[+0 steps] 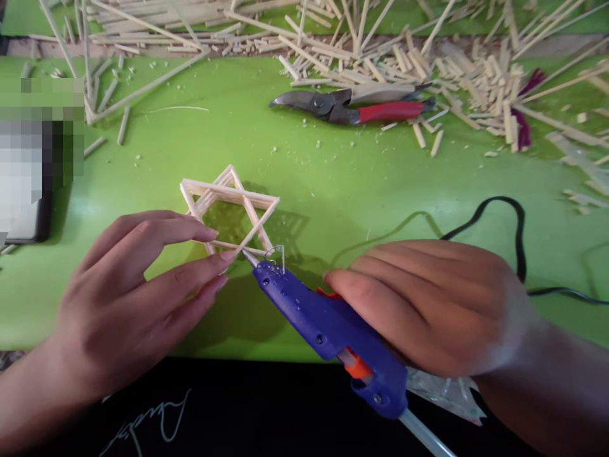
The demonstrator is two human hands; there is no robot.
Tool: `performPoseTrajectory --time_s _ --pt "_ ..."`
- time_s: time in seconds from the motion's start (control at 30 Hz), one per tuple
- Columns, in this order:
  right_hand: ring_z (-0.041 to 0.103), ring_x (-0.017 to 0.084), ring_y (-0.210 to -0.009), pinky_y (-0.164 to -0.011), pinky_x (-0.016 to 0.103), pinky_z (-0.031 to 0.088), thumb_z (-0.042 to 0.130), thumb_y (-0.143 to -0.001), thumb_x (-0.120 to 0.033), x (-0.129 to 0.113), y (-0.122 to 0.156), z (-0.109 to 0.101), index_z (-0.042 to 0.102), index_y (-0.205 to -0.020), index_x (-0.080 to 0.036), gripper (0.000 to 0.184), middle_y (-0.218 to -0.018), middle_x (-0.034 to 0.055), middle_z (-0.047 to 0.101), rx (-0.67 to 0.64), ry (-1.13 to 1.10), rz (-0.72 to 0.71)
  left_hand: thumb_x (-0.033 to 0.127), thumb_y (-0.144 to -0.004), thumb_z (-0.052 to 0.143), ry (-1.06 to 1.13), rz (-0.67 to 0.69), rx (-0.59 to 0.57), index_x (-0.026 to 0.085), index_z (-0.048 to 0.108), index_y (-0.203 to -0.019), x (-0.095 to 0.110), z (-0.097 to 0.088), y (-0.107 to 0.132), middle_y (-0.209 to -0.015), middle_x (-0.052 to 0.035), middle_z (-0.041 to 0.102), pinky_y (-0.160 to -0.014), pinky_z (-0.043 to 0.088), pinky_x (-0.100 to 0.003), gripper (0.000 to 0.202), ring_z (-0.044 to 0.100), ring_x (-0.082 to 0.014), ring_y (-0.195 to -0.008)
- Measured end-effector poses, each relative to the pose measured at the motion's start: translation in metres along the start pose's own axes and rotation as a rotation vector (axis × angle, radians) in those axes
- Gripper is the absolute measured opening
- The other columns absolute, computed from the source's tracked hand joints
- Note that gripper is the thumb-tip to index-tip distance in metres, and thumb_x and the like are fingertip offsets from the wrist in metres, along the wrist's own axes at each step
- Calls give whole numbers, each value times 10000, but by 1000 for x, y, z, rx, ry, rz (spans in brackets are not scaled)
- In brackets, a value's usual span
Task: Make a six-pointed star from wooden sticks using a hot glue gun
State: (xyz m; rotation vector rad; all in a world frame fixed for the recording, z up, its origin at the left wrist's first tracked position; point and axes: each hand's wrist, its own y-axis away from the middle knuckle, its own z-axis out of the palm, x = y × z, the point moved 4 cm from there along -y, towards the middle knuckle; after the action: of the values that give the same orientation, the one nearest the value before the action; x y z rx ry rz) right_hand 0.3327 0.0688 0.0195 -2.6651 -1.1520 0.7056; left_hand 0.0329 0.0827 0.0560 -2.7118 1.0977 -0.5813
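Note:
A six-pointed star of stacked thin wooden sticks stands on the green table in front of me. At its near left side, the fingers and thumb of my left hand close on the star's near sticks. My right hand is wrapped round a blue hot glue gun with an orange trigger. The gun's metal nozzle points up and left, its tip at the star's near edge beside my left fingertips. A clear glue stick sticks out of the gun's back end.
Pruning shears with a red handle lie beyond the star. Cut stick pieces and longer sticks heap along the far side. A phone-like dark device, partly blurred out, sits at left. The black cord loops at right.

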Motion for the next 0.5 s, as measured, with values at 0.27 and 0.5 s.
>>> performPoseTrajectory --time_s 0.27,0.5 --pt "759 235 -706 -616 394 553 687 -1118 -348 3 -12 -19 702 -1284 -182 236 -895 71 820 141 4 -48 170 -975 852 -4 -49 26 302 728 -1330 -2 -3 1 -1471 -88 711 -1088 647 -516 399 748 -278 -1260" --pt "601 115 -503 -508 282 486 770 -1076 -369 23 -22 -18 749 -1229 -270 184 -797 -36 785 281 -191 217 498 -927 911 14 -311 -9 255 235 -1828 -28 8 17 -1687 -218 587 -1302 526 -709 1152 605 -450 -1557"
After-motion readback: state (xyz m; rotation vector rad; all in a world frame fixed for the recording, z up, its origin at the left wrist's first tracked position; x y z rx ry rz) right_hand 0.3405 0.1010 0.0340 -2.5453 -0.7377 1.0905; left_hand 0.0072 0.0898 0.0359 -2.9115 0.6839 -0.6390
